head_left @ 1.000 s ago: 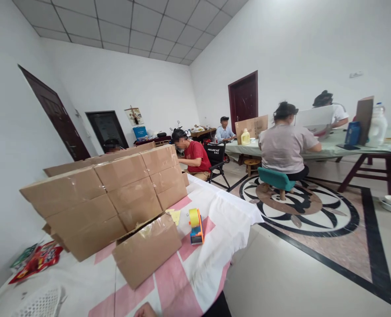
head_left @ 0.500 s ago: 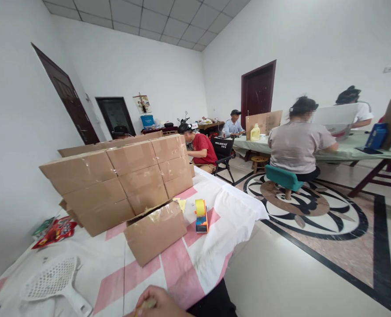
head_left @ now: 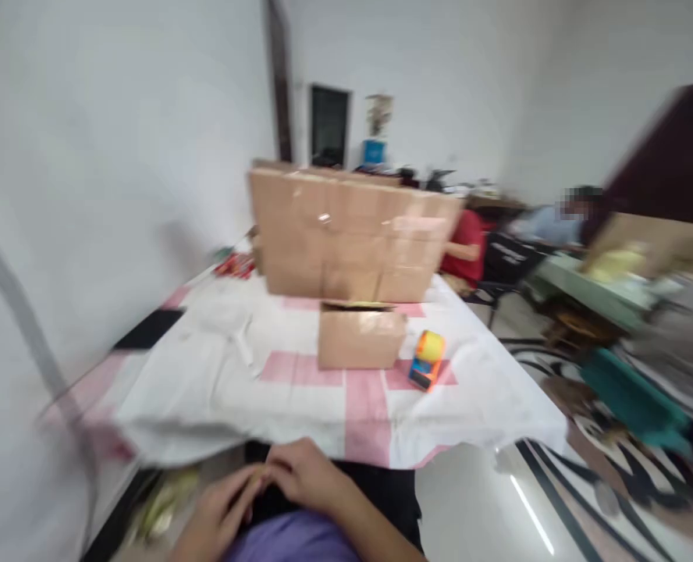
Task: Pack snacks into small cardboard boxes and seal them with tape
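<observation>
My left hand [head_left: 221, 503] and my right hand [head_left: 305, 472] meet over my lap, below the table's near edge. Their fingertips are closed together around something small and yellowish, too blurred to name. Beyond them on the table stands a small open cardboard box [head_left: 358, 339]. To its right lies a tape dispenser [head_left: 427, 361] with a yellow roll, an orange frame and a blue part. A white perforated scoop, smeared by motion, shows its handle [head_left: 242, 349] left of the box.
A tall cardboard partition [head_left: 352, 242] stands across the table's far side. Red packaging [head_left: 235, 265] lies at its left end. The pink-and-white cloth [head_left: 300, 402] hangs over the table edge. People sit beyond and to the right, near a teal stool [head_left: 633, 398].
The view has swung left and down, so the box and dispenser appear farther right. Both my hands now show together at the lap; before, one hand with a small thing was visible at the bottom.
</observation>
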`<state>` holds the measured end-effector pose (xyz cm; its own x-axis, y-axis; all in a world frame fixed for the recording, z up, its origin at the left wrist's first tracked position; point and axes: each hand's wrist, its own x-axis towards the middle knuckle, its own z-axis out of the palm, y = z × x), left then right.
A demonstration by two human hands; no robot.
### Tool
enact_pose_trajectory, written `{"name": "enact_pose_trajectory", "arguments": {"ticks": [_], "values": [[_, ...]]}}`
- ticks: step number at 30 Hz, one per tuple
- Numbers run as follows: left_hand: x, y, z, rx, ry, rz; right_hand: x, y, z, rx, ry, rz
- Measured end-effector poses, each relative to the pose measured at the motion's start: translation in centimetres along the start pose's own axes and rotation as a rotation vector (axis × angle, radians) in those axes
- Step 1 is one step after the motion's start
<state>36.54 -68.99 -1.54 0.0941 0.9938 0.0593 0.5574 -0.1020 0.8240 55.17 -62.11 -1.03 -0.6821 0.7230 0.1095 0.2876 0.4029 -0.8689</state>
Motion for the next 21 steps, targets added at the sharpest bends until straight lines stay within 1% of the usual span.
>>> {"name": "enact_pose_trajectory", "arguments": {"ticks": [2,4,5,6,8,9,10,12,14,17,19,21], "values": [[-2.0,-0.1,-0.5,-0.038,0.064,-0.064,1.1,-0.6,1.2,-0.017,-0.117,-0.068],[-3.8,-1.9,-1.2,-0.085,0.083,-0.143,2.4,-0.9,2.6,-0.014,-0.185,-0.053],[-4.8,-3.4,-1.4,-0.106,0.148,-0.214,3.0,-1.0,3.2,-0.003,-0.182,-0.018],[-5.9,-5.3,-1.5,-0.114,0.255,-0.312,3.5,-0.9,3.8,0.022,-0.161,0.034],[-8.4,-9.4,-1.2,-0.108,0.465,-0.522,4.2,-0.4,4.5,0.104,-0.091,0.165],[-9.5,-11.6,-1.0,-0.102,0.532,-0.615,4.3,0.0,4.7,0.152,-0.068,0.230],[-10.4,-13.7,-0.9,-0.098,0.568,-0.697,4.4,0.4,4.7,0.199,-0.059,0.284],[-11.3,-17.7,-0.9,-0.092,0.583,-0.846,4.3,1.1,4.7,0.270,-0.047,0.345],[-10.8,-21.3,-1.3,-0.080,0.578,-0.978,4.2,1.5,4.7,0.311,-0.038,0.364],[-8.2,-26.0,-2.4,-0.063,0.568,-1.129,4.0,1.6,4.9,0.348,-0.028,0.398],[-6.2,-28.4,-2.9,-0.067,0.567,-1.206,4.1,1.6,4.9,0.370,-0.027,0.424],[-4.8,-29.9,-3.0,-0.079,0.576,-1.262,4.2,1.5,4.8,0.386,-0.027,0.436]]}}
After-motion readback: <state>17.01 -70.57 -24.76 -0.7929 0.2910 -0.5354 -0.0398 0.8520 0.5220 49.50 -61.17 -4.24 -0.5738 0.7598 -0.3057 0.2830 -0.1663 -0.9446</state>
